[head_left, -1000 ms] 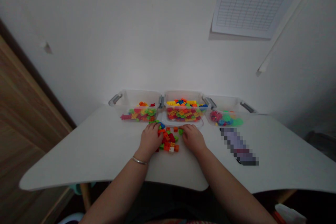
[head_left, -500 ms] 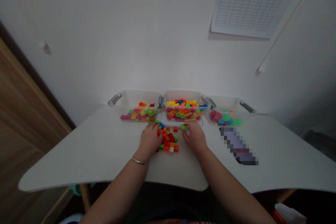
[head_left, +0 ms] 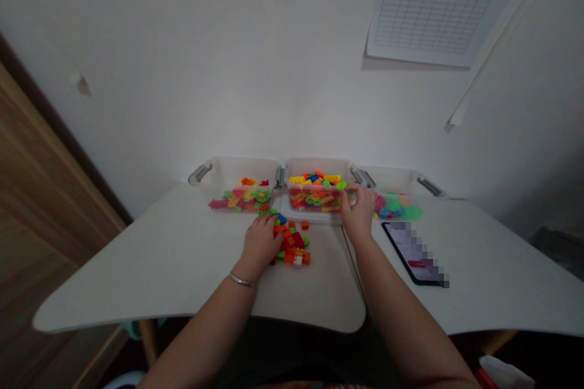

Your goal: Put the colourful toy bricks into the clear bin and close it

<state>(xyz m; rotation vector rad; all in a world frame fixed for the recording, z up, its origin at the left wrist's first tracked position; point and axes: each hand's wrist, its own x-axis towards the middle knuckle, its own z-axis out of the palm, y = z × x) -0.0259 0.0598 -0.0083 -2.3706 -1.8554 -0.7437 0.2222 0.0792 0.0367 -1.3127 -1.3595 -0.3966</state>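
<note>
A small pile of toy building bricks (head_left: 297,240) in red, orange, green, blue and white lies on the table. At its left edge rests my left hand (head_left: 262,242), cupped, its thumb apart from the fingers and touching the bricks. My right hand (head_left: 359,216) is raised at the front right corner of the middle clear bin (head_left: 319,164). Its fingertips pinch a light green brick (head_left: 341,185) just over the rim. Yellow, orange, blue and green bricks fill that bin's lower part. A lone orange brick (head_left: 305,225) sits apart behind the pile.
A left clear bin (head_left: 228,168) holds mixed pieces; a right clear bin (head_left: 387,176) holds round and coloured pieces, partly behind my right hand. A phone (head_left: 413,255) lies on the white table (head_left: 182,267), right of my forearm. The wall stands close behind the bins.
My right hand has moved up and to the right, from beside the pile to the middle bin's rim, carrying the green brick. My left hand has stayed in place.
</note>
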